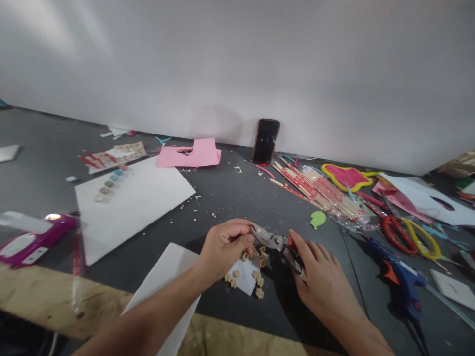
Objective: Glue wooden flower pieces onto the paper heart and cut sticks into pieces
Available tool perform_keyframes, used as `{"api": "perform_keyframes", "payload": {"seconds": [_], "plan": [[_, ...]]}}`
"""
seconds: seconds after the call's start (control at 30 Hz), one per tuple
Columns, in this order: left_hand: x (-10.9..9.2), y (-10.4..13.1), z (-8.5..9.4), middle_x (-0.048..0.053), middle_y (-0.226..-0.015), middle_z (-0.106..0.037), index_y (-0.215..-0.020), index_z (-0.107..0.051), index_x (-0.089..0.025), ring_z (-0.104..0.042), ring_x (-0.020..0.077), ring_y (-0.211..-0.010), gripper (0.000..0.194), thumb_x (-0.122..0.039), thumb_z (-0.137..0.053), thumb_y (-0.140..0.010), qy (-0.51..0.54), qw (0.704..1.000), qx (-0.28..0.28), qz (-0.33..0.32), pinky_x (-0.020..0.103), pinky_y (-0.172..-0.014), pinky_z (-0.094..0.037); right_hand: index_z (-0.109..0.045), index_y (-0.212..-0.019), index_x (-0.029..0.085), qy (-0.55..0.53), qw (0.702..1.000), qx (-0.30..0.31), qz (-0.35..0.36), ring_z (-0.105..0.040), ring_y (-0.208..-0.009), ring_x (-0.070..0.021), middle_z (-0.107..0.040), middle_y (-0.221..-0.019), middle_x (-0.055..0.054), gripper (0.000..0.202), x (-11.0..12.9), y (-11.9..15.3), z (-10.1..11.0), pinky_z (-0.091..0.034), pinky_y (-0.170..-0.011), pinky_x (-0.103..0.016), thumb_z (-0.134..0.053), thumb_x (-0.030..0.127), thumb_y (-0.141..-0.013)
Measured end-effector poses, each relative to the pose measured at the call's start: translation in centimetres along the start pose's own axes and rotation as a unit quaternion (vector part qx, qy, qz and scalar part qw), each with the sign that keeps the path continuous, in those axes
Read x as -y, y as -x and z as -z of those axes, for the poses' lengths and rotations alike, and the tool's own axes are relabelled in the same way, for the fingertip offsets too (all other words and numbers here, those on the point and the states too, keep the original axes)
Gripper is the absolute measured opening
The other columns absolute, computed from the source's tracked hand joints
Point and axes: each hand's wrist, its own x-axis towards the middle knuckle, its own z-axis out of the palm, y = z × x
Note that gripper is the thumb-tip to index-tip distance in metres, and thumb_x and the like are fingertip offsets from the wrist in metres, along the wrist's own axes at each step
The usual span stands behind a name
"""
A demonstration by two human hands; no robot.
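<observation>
My right hand [322, 274] is wrapped round the handles of a pair of pruning shears [276, 241], whose curved metal jaws point left. At the jaws, my left hand [226, 247] is closed in a pinch, thumb against fingers. Whatever small piece sits in that pinch is too hidden to name. Below the shears lies a small white piece of paper [245, 278], with several little tan flower-shaped clusters [259, 278] on and around it. A larger white sheet [174, 267] lies partly under my left forearm.
A phone [266, 141] leans on the wall. To the right are wrapped chopsticks [326, 190], red-handled scissors [397, 235] and a blue glue gun [403, 277]. Leftward, paint pots [107, 184] rest on white card [137, 207], near a purple glue gun [40, 240]. Pink paper [204, 153] lies behind.
</observation>
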Motion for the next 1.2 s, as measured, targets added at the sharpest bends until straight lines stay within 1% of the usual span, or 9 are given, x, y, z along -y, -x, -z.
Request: {"api": "perform_keyframes", "payload": {"seconds": [0.13, 0.27, 0.37, 0.47, 0.57, 0.77, 0.93, 1.1, 1.2], "plan": [[-0.4, 0.03, 0.09, 0.006, -0.074, -0.06, -0.05, -0.059, -0.011, -0.048, 0.0056, -0.051, 0.03, -0.018, -0.054, -0.08, -0.024, 1.0, 0.011, -0.015, 0.015, -0.045, -0.039, -0.03, -0.136, 0.018, -0.03, 1.0, 0.009, 0.006, -0.052, -0.098, -0.0264, -0.058, -0.108, -0.01, 0.067, -0.13, 0.0, -0.04, -0.044, -0.082, -0.04, -0.049, 0.01, -0.072], [-0.51, 0.16, -0.02, 0.006, -0.079, -0.059, -0.05, -0.057, -0.01, -0.045, 0.003, -0.046, 0.029, -0.019, -0.056, -0.078, 0.016, 1.0, 0.007, 0.016, 0.015, -0.042, -0.036, -0.034, -0.134, 0.017, -0.037, 0.999, -0.003, 0.019, -0.054, -0.093, -0.0252, -0.059, -0.103, -0.01, 0.065, -0.06, 0.11, -0.11, -0.046, -0.082, -0.039, -0.048, 0.009, -0.071], [-0.28, 0.28, -0.11, 0.004, -0.077, -0.058, -0.049, -0.054, -0.01, -0.042, 0.0022, -0.044, 0.03, -0.02, -0.056, -0.077, 0.043, 0.999, 0.0, 0.031, 0.015, -0.04, -0.033, -0.038, -0.13, 0.017, -0.042, 0.998, -0.022, 0.033, -0.057, -0.089, -0.0232, -0.061, -0.099, -0.009, 0.06, 0.09, 0.33, -0.2, -0.047, -0.079, -0.036, -0.046, 0.009, -0.071], [0.1, 0.28, -0.18, 0.003, -0.074, -0.057, -0.054, -0.057, -0.01, -0.04, 0.0016, -0.043, 0.026, -0.021, -0.057, -0.077, 0.057, 0.997, -0.012, 0.043, 0.016, -0.04, -0.032, -0.042, -0.125, 0.017, -0.028, 0.999, -0.031, 0.035, -0.059, -0.084, -0.0225, -0.063, -0.095, -0.008, 0.058, 0.19, 0.48, -0.26, -0.048, -0.075, -0.034, -0.046, 0.007, -0.068], [0.26, 0.13, -0.21, 0.004, -0.081, -0.059, -0.062, -0.06, -0.01, -0.039, 0.0005, -0.041, 0.02, -0.022, -0.056, -0.077, 0.062, 0.996, -0.01, 0.062, 0.016, -0.039, -0.033, -0.044, -0.122, 0.018, -0.012, 0.999, -0.02, 0.023, -0.061, -0.081, -0.0228, -0.063, -0.092, -0.007, 0.056, 0.19, 0.38, -0.22, -0.049, -0.071, -0.034, -0.046, 0.007, -0.067], [0.08, -0.17, -0.23, 0.005, -0.083, -0.061, -0.078, -0.063, -0.011, -0.052, 0.007, -0.056, 0.009, -0.017, -0.062, -0.071, 0.038, 0.997, -0.028, 0.054, 0.017, -0.05, -0.043, -0.042, -0.125, 0.019, -0.008, 1.0, -0.016, -0.004, -0.058, -0.088, -0.0242, -0.062, -0.095, -0.007, 0.055, -0.01, -0.07, 0.05, -0.047, -0.077, -0.037, -0.049, 0.01, -0.071], [0.19, -0.22, -0.28, 0.007, -0.091, -0.062, -0.072, -0.065, -0.011, -0.054, 0.0066, -0.053, 0.008, -0.016, -0.059, -0.072, 0.02, 0.998, -0.041, 0.053, 0.016, -0.044, -0.041, -0.036, -0.132, 0.019, 0.008, 1.0, -0.011, -0.006, -0.055, -0.093, -0.0265, -0.061, -0.102, -0.009, 0.062, -0.08, -0.1, -0.09, -0.046, -0.078, -0.04, -0.05, 0.012, -0.072], [-0.02, -0.2, -0.11, 0.006, -0.083, -0.063, -0.069, -0.065, -0.011, -0.055, 0.0074, -0.054, 0.01, -0.015, -0.057, -0.074, -0.002, 0.999, -0.021, 0.034, 0.018, -0.05, -0.044, -0.032, -0.136, 0.019, -0.018, 1.0, 0.019, -0.006, -0.053, -0.097, -0.0257, -0.06, -0.108, -0.009, 0.068, -0.03, 0.05, -0.22, -0.045, -0.08, -0.039, -0.048, 0.009, -0.071], [-0.23, -0.19, -0.04, 0.005, -0.081, -0.062, -0.069, -0.064, -0.011, -0.052, 0.006, -0.05, 0.011, -0.015, -0.056, -0.075, -0.002, 0.999, -0.011, 0.041, 0.017, -0.047, -0.041, -0.032, -0.137, 0.019, -0.024, 0.999, 0.025, -0.009, -0.053, -0.098, -0.0259, -0.059, -0.11, -0.009, 0.07, -0.01, 0.0, -0.17, -0.045, -0.081, -0.04, -0.048, 0.009, -0.07]]}}
